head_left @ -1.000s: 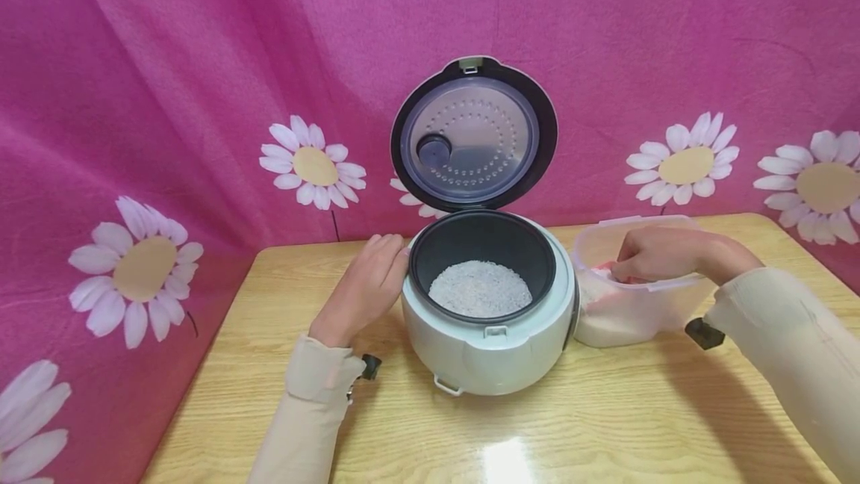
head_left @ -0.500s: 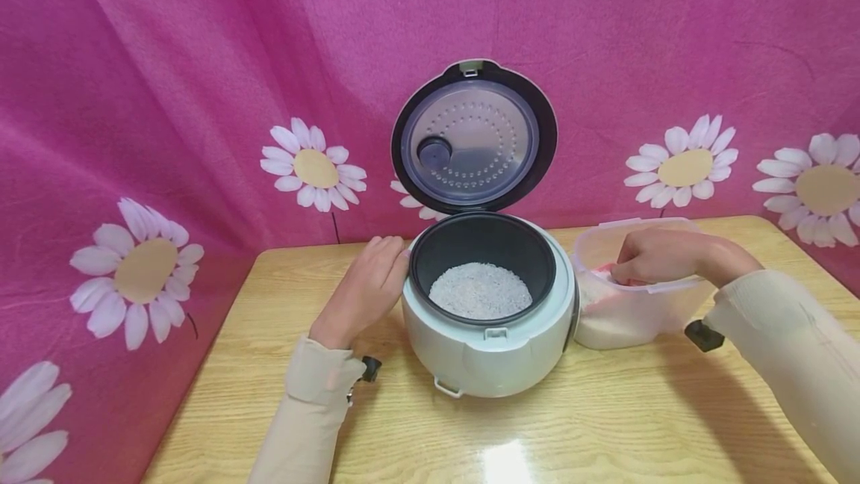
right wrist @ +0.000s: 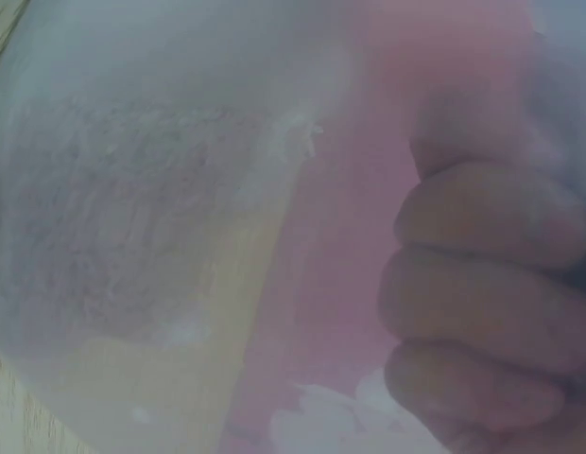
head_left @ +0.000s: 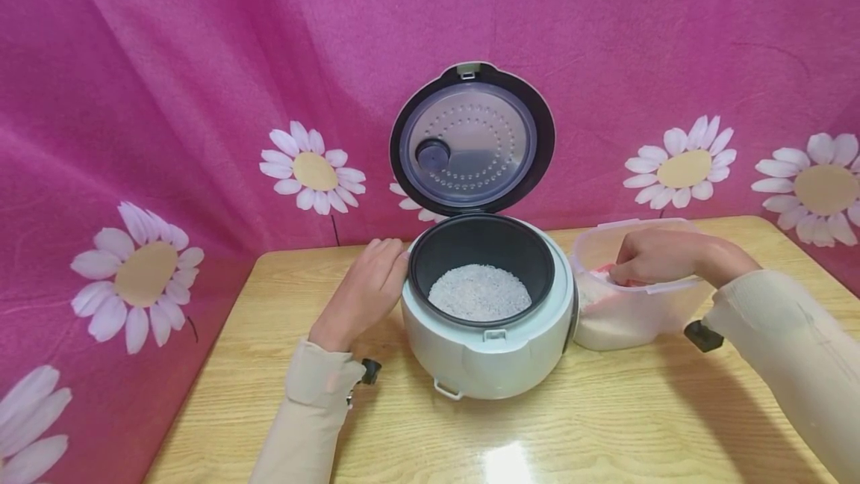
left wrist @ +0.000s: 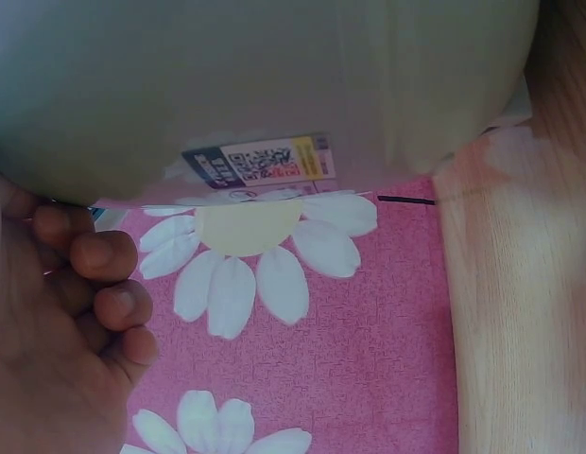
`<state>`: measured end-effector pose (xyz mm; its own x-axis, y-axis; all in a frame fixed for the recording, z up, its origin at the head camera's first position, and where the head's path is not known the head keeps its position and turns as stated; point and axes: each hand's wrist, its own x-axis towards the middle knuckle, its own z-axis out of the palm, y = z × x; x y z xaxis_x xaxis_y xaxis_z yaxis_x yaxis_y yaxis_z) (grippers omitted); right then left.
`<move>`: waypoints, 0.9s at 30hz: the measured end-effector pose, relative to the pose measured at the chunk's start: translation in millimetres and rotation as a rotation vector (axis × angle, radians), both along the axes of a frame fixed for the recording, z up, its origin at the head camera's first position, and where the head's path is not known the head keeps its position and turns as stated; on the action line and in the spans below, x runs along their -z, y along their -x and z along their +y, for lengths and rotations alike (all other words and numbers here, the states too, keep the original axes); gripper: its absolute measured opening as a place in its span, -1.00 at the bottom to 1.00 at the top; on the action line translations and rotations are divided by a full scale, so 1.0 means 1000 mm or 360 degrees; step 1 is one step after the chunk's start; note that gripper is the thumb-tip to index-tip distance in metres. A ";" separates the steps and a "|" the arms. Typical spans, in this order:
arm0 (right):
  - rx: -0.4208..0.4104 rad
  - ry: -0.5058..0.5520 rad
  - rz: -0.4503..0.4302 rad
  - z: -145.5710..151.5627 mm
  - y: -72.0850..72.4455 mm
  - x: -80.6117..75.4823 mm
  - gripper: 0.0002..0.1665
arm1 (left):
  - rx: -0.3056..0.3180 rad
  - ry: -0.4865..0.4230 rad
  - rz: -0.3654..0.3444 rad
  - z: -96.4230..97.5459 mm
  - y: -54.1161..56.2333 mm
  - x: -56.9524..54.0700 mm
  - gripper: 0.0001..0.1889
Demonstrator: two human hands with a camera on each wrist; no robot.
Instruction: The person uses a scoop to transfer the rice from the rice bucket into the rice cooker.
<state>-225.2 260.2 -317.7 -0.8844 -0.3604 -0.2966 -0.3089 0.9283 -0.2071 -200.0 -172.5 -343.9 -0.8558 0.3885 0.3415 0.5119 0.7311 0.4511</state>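
Note:
A pale green rice cooker stands with its lid raised and white rice in its dark inner pot. At the cooker's left side my left hand rests against the rim. In the left wrist view its fingers are loosely curled below the cooker's side, the fingertips free. My right hand reaches into a translucent plastic container that also holds rice. It grips a small red scoop, mostly hidden by the hand. Through the cloudy container wall, the right wrist view shows curled fingers.
The container stands close to the cooker's right side on a wooden table. Behind hangs a pink curtain printed with white daisies. A label with a QR code is on the cooker's side.

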 end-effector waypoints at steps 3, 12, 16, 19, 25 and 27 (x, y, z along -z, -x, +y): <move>0.0005 0.0027 -0.0040 0.000 0.001 0.000 -0.56 | 0.0000 0.0006 0.0000 0.000 0.000 0.000 -0.76; -0.0027 0.0064 -0.0065 0.000 0.003 0.000 -0.52 | -0.0009 0.0005 -0.0012 -0.001 -0.001 -0.002 -0.75; -0.0042 0.0065 -0.0037 -0.001 0.003 0.001 -0.51 | -0.0018 0.0005 -0.0019 0.000 -0.002 -0.002 -0.74; -0.0049 0.0054 -0.0013 0.000 0.002 0.001 -0.51 | -0.0017 0.0012 -0.0019 0.000 -0.001 -0.001 -0.74; -0.0033 0.0047 -0.0042 0.000 0.001 -0.001 -0.55 | -0.0003 0.0000 -0.0006 0.001 0.000 0.001 -0.74; -0.0015 0.0051 -0.0062 0.000 0.001 -0.002 -0.57 | 0.0000 -0.0005 -0.0008 0.001 0.001 0.001 -0.73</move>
